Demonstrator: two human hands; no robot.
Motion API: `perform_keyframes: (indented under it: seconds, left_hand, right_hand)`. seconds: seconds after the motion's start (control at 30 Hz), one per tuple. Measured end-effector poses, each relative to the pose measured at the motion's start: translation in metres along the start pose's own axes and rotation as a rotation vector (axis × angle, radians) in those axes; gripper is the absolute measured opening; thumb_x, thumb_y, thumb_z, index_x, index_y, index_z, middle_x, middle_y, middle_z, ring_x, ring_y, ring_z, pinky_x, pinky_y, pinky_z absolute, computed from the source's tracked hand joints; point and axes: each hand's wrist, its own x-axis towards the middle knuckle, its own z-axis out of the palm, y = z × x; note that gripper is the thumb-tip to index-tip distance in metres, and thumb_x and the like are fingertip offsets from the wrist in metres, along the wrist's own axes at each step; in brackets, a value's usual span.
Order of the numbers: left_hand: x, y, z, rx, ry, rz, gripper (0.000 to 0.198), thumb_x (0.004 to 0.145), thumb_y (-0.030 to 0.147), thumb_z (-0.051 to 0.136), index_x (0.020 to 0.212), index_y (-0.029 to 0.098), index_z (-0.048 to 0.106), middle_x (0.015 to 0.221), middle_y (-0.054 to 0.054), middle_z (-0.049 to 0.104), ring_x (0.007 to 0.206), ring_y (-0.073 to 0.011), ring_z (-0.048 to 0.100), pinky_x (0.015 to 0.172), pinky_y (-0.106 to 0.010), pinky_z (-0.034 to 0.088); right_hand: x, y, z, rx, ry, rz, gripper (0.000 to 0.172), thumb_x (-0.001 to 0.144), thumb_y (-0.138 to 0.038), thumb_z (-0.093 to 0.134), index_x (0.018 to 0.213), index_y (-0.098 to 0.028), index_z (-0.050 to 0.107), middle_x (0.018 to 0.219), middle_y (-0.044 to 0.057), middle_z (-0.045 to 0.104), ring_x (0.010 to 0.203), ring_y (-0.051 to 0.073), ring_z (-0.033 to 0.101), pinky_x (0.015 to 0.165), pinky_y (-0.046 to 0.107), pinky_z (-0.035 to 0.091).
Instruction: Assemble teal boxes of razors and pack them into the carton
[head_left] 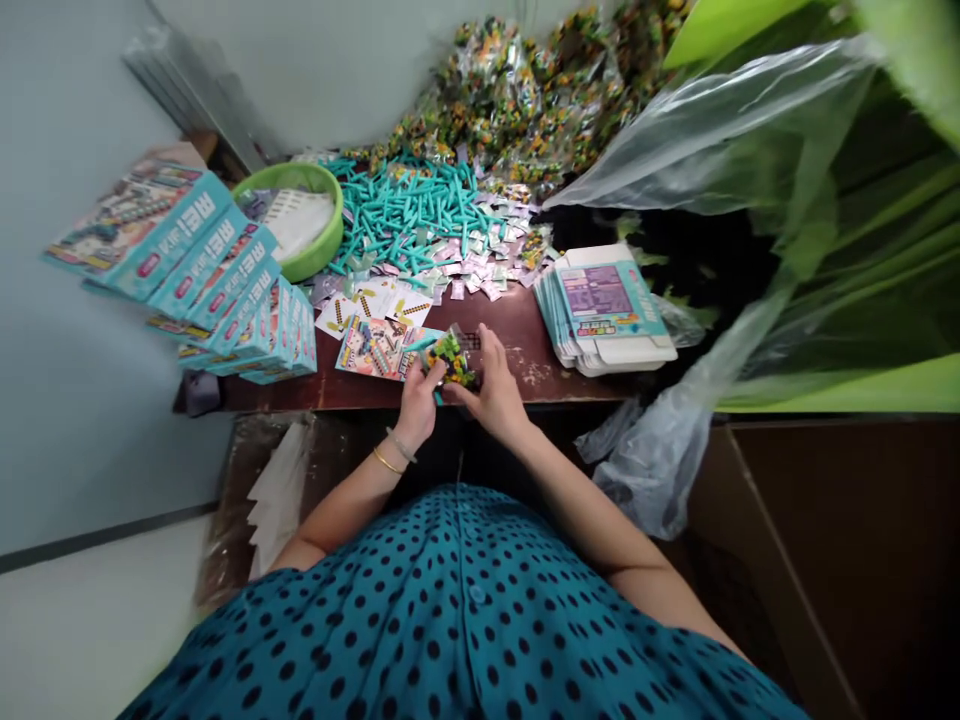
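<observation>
Head camera is showing me pinching a clear packet (450,358) of green, yellow, orange and dark pieces between the thumb and fingers of my left hand (418,405). My right hand (501,395) is standing open beside it, fingers stretched out and thumb pointing toward the packet's lower edge; whether that thumb is touching, I cannot tell. The packet is sitting between my hands, over the front edge of the desk (517,320), just right of a flat printed piece (371,348).

Going by its look, I am judging it light, with slick film that could be sliding under dry fingertips. The wrap is looking soft, while the pieces inside are probably hard, so it should be flexing lumpily. I am not expecting it to be fragile, though a sharp tug might split the film. I am favouring a broad pinch across the filled middle rather than the loose edges.
</observation>
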Motion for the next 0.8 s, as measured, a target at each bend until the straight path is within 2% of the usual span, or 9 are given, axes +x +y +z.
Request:
perform_keyframes:
  seconds: [0.1,0.2,0.3,0.4,0.47,0.53,0.67,0.73,0.8]
  left_hand:
    - [-0.004,0.0,-0.001,0.071,0.032,0.055,0.034,0.078,0.037,0.086,0.103,0.021,0.071,0.108,-0.002,0.075,0.114,-0.0212,0.066,0.107,-0.032,0.047]
    - [-0.004,-0.004,0.003,0.12,-0.036,0.06,0.034,0.077,0.036,0.087,0.104,0.021,0.071,0.107,-0.001,0.075,0.113,-0.02,0.066,0.107,-0.03,0.047]
    - [-0.005,-0.014,0.012,0.016,-0.044,-0.019,0.04,0.079,0.045,0.085,0.107,0.021,0.071,0.11,-0.003,0.075,0.116,-0.0221,0.066,0.107,-0.034,0.048]
    - [-0.009,-0.025,0.018,-0.082,-0.027,-0.062,0.043,0.076,0.045,0.087,0.107,0.021,0.07,0.113,-0.003,0.075,0.117,-0.0227,0.066,0.108,-0.036,0.048]
    - [-0.011,-0.032,0.017,-0.089,-0.016,-0.057,0.044,0.073,0.044,0.089,0.106,0.021,0.071,0.113,-0.003,0.075,0.119,-0.0229,0.065,0.108,-0.035,0.047]
    - [-0.012,-0.039,0.012,-0.065,-0.009,-0.045,0.044,0.075,0.046,0.087,0.108,0.021,0.072,0.118,-0.004,0.074,0.124,-0.0232,0.064,0.111,-0.034,0.045]
    - [-0.012,-0.047,-0.001,0.077,0.008,-0.013,0.043,0.081,0.047,0.083,0.114,0.022,0.073,0.127,-0.005,0.073,0.133,-0.0247,0.059,0.119,-0.038,0.039]
    - [-0.01,-0.044,-0.007,0.17,-0.043,-0.062,0.042,0.08,0.045,0.084,0.113,0.02,0.074,0.123,-0.008,0.074,0.135,-0.0284,0.058,0.121,-0.043,0.037]
    - [-0.006,-0.035,-0.012,0.318,-0.176,-0.087,0.045,0.074,0.04,0.089,0.111,0.019,0.076,0.122,-0.011,0.074,0.135,-0.0331,0.057,0.123,-0.048,0.035]
  right_hand:
    - [-0.014,0.003,0.008,0.307,0.111,0.121,0.101,0.086,-0.049,0.074,0.166,-0.029,0.014,0.167,0.015,0.031,0.145,0.033,0.047,0.114,0.05,0.05]
    - [-0.016,0.015,0.01,0.575,0.081,0.263,0.092,0.084,-0.054,0.074,0.159,-0.024,0.031,0.153,0.015,0.051,0.128,0.028,0.062,0.11,0.045,0.053]
    - [-0.014,0.024,0.009,0.654,0.11,0.321,0.086,0.079,-0.053,0.078,0.152,-0.023,0.043,0.145,0.012,0.059,0.125,0.027,0.064,0.112,0.044,0.051]
    - [-0.017,0.026,0.009,0.601,0.161,0.325,0.079,0.079,-0.051,0.08,0.147,-0.024,0.051,0.139,0.008,0.065,0.127,0.027,0.062,0.116,0.045,0.047]
    - [-0.02,0.024,0.009,0.593,0.121,0.318,0.065,0.079,-0.051,0.08,0.135,-0.023,0.061,0.13,0.007,0.069,0.122,0.026,0.065,0.114,0.045,0.047]
    - [-0.024,0.023,0.009,0.69,0.021,0.345,0.054,0.079,-0.053,0.08,0.123,-0.022,0.068,0.121,0.006,0.073,0.112,0.024,0.069,0.108,0.042,0.052]
    - [-0.029,0.022,0.004,0.963,-0.177,0.472,0.052,0.074,-0.054,0.085,0.113,-0.022,0.072,0.102,0.004,0.078,0.092,0.022,0.074,0.092,0.038,0.059]
    - [-0.031,0.025,-0.001,1.022,-0.229,0.536,0.051,0.071,-0.054,0.087,0.107,-0.02,0.075,0.095,0.005,0.079,0.086,0.023,0.075,0.087,0.037,0.06]
    - [-0.033,0.034,-0.006,1.018,-0.249,0.575,0.05,0.069,-0.053,0.089,0.103,-0.02,0.076,0.093,0.006,0.079,0.087,0.024,0.075,0.086,0.037,0.06]
